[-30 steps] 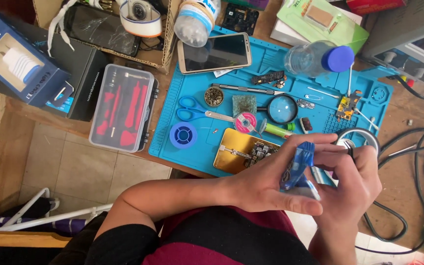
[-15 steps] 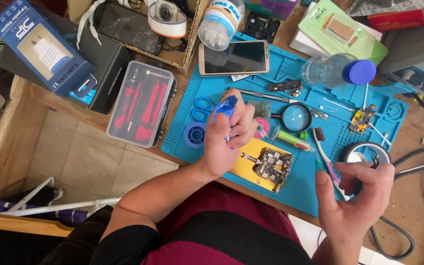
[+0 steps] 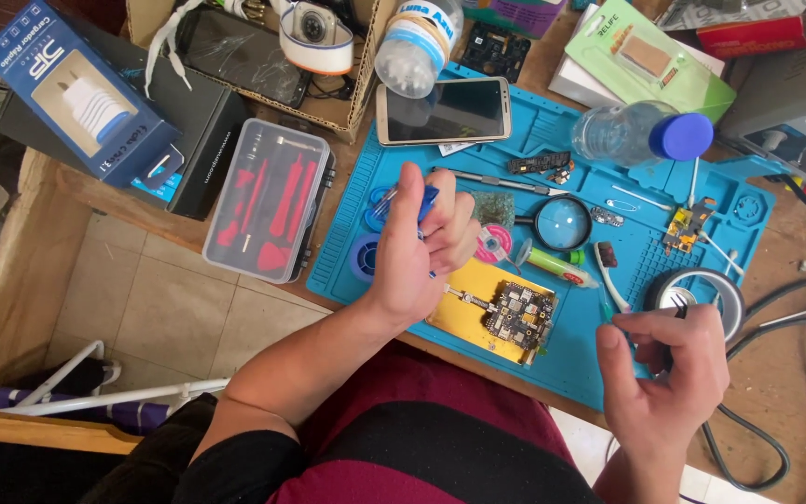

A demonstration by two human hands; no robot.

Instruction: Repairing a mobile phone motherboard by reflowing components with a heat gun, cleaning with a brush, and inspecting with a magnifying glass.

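Gripping a small blue-capped bottle [image 3: 412, 207] above the blue work mat [image 3: 552, 121], the left hand [image 3: 417, 247] tilts it toward the circuit board [image 3: 518, 314] clamped just beside — right hand [image 3: 664, 373] pinching slim tweezers [image 3: 608, 303], poised nearby.

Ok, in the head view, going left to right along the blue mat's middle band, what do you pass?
Clear case of red tools → left hand holding a small blue tool → pink solder-wick spool → magnifying glass → toothbrush → black tape roll, with the right hand just below it.
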